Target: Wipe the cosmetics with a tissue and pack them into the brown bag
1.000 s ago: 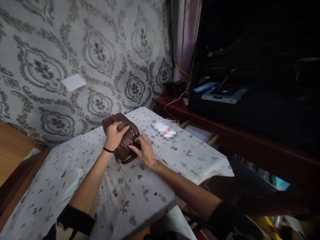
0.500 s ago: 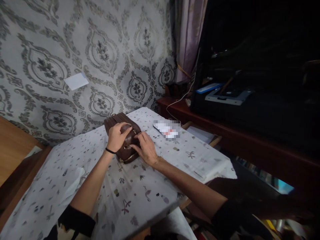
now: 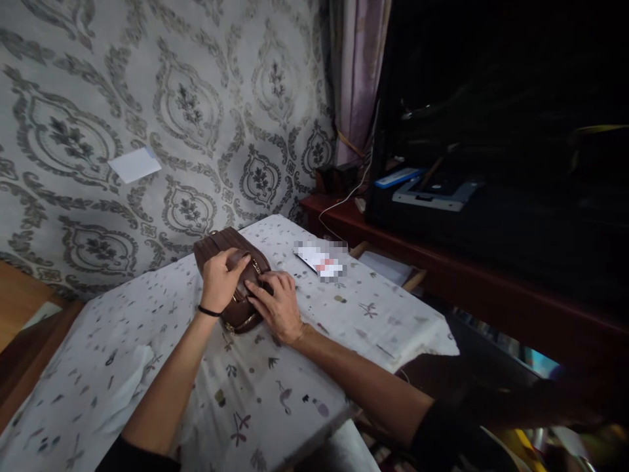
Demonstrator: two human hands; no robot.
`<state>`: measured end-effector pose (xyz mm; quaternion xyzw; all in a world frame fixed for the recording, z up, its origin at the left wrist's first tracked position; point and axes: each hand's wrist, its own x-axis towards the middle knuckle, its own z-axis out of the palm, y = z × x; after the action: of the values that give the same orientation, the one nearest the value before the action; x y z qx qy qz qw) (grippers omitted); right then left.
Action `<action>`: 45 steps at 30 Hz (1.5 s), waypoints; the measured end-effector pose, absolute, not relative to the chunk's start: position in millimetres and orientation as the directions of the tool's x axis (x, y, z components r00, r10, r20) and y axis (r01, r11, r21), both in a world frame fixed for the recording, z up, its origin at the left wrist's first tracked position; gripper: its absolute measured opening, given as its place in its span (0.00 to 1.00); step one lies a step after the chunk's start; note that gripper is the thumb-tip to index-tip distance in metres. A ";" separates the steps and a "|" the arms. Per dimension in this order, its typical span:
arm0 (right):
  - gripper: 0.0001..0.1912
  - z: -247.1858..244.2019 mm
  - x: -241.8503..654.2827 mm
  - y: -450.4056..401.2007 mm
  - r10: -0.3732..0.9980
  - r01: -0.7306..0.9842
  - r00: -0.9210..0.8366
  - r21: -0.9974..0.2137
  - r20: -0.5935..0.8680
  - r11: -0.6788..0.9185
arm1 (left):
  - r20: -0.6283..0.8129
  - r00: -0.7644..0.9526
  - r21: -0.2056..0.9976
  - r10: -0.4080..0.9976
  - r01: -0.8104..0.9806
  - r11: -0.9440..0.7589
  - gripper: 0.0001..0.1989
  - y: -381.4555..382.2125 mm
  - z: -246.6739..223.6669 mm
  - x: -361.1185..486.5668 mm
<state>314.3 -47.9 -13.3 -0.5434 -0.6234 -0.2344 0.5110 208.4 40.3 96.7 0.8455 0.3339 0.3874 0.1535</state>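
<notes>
A brown leather-like bag (image 3: 212,246) with gold-coloured zips lies on the patterned tablecloth. My left hand (image 3: 219,280), a black band at its wrist, grips the bag's near-left part, with the thumb along the top beside a zip. From the right, my right hand (image 3: 279,303) holds the bag's side; its thumb and forefinger rest on the top near the middle, other fingers curled at the zip edge. What lies under the fingertips is hidden. To the right of the bag, apart from both hands, lies a phone (image 3: 319,261) with a blurred screen.
The white tablecloth (image 3: 275,419) covers a table against a wallpapered wall (image 3: 191,105). A dark red cabinet (image 3: 393,242) with a large black screen (image 3: 515,118) stands at the right, its drawer (image 3: 383,267) pulled out beside the table. A white cable (image 3: 344,202) hangs there.
My right hand's thumb and forefinger have shifted onto the middle of the bag's top. The left hand keeps its hold. The whole view has swung slightly to the right.
</notes>
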 end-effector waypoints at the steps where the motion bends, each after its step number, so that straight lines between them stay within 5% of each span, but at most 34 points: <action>1: 0.14 -13.2 314.4 -48.3 0.441 0.913 0.121 -0.274 0.889 0.302 | 0.546 0.470 0.522 0.694 0.456 -0.720 0.11 39.4 97.1 209.1; 20: 0.14 -14.3 315.4 -48.7 0.507 0.902 0.122 -0.309 0.853 0.302 | 0.542 0.670 0.319 0.507 0.395 -0.862 0.05 30.5 97.5 204.7; 28: 0.16 -13.3 313.8 -49.8 0.497 0.897 0.131 -0.317 0.858 0.310 | 0.542 0.636 0.307 0.550 0.460 -0.833 0.14 37.6 117.3 175.7; 34: 0.21 -11.0 306.0 -54.7 0.501 0.923 0.103 -0.270 0.859 0.273 | 0.511 0.582 0.323 0.632 0.552 -0.769 0.06 39.9 120.4 157.6; 45: 0.21 -16.7 299.8 -55.9 0.499 0.946 0.034 -0.189 0.866 0.264 | 0.570 0.503 0.327 0.650 0.587 -0.741 0.08 30.7 114.4 159.4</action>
<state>299.8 -55.9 -16.7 -0.5554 -0.6505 -0.2444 0.4567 159.4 30.7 114.4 0.8657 0.3571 0.3478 0.0455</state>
